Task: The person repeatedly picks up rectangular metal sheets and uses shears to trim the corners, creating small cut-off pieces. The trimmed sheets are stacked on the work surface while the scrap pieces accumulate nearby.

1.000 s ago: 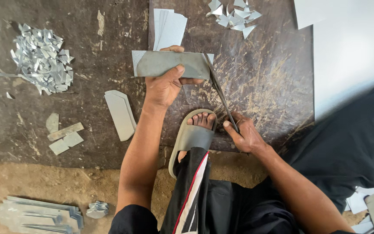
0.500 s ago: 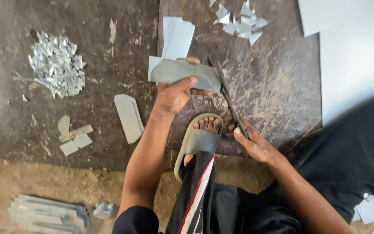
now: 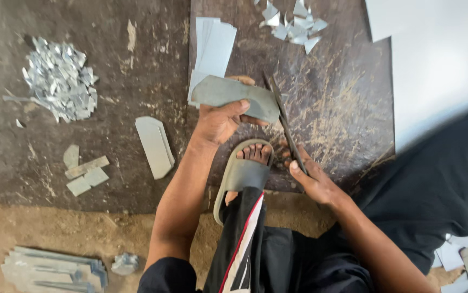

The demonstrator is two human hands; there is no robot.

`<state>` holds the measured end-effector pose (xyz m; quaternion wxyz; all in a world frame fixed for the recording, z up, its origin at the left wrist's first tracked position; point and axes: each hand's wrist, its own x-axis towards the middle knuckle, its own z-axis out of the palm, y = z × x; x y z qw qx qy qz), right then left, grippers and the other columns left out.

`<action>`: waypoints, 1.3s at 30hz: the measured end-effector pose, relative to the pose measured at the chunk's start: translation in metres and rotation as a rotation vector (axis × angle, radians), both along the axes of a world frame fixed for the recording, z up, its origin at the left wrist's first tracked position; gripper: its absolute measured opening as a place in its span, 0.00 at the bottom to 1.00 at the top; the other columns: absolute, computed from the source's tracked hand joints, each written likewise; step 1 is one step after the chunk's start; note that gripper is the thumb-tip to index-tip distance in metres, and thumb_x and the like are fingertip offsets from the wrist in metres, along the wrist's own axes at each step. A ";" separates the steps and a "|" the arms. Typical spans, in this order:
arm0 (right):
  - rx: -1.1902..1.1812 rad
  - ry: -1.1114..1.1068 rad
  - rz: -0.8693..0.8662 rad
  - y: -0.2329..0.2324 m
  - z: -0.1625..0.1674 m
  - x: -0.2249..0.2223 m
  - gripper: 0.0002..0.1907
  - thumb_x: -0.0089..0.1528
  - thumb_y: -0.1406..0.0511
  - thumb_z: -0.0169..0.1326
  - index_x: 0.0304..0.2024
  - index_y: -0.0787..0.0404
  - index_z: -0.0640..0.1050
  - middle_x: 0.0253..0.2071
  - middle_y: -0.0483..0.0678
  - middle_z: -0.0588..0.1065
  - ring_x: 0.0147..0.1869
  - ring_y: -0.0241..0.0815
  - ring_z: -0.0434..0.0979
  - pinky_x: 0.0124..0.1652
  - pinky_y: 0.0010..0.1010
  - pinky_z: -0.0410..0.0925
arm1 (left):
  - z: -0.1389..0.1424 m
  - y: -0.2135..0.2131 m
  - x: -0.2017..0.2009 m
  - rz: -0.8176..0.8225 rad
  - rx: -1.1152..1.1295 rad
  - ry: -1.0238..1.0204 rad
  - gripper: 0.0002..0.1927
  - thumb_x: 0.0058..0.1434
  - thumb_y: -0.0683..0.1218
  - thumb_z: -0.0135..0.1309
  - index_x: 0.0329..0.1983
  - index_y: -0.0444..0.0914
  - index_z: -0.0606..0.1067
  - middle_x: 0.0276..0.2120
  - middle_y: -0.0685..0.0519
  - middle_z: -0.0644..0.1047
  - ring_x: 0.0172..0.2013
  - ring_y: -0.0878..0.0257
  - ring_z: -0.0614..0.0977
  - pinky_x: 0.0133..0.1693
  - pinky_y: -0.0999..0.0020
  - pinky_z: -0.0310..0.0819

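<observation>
At the far left a heap of small shiny offcuts [image 3: 57, 84] lies on the dark mat [image 3: 348, 125], with a few flat grey pieces [image 3: 84, 173] below it and a stack of cut strips [image 3: 49, 268] on the dirt at the bottom edge. A finished, round-ended blank [image 3: 155, 146] rests further in. The left hand [image 3: 220, 122] pinches a grey sheet piece [image 3: 234, 92], thumb over the top and fingers curled under, holding it above a pile of pale uncut rectangles [image 3: 212, 49]. Just beside it, the shears [image 3: 284, 122] meet the piece's right end, their handles closed in the right hand [image 3: 312, 182]. A sandalled foot [image 3: 242, 173] sits between the hands. Judging by the piles, many pieces are trimmed, and several rectangles remain.
</observation>
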<state>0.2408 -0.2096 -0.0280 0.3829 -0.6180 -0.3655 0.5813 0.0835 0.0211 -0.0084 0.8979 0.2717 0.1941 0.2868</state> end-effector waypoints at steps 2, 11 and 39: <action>-0.116 -0.197 0.053 0.002 0.006 -0.002 0.29 0.67 0.50 0.43 0.62 0.61 0.69 0.46 0.56 0.71 0.49 0.50 0.73 0.52 0.40 0.66 | 0.002 -0.001 -0.001 -0.010 0.011 0.013 0.21 0.66 0.31 0.53 0.62 0.30 0.69 0.54 0.37 0.74 0.50 0.40 0.83 0.42 0.40 0.83; -0.122 -0.367 0.016 0.036 0.013 0.018 0.25 0.68 0.48 0.45 0.49 0.63 0.75 0.32 0.53 0.72 0.36 0.44 0.70 0.38 0.41 0.65 | 0.024 0.039 0.047 -0.013 -0.045 0.008 0.23 0.58 0.30 0.55 0.57 0.29 0.69 0.53 0.40 0.76 0.49 0.41 0.84 0.39 0.43 0.83; 0.172 -0.269 -0.451 0.042 0.014 0.040 0.02 0.64 0.73 0.60 0.37 0.67 0.79 0.34 0.44 0.77 0.34 0.29 0.74 0.33 0.23 0.66 | -0.025 -0.055 0.055 -0.326 0.231 0.315 0.35 0.64 0.41 0.57 0.72 0.38 0.57 0.49 0.48 0.80 0.49 0.62 0.82 0.49 0.73 0.81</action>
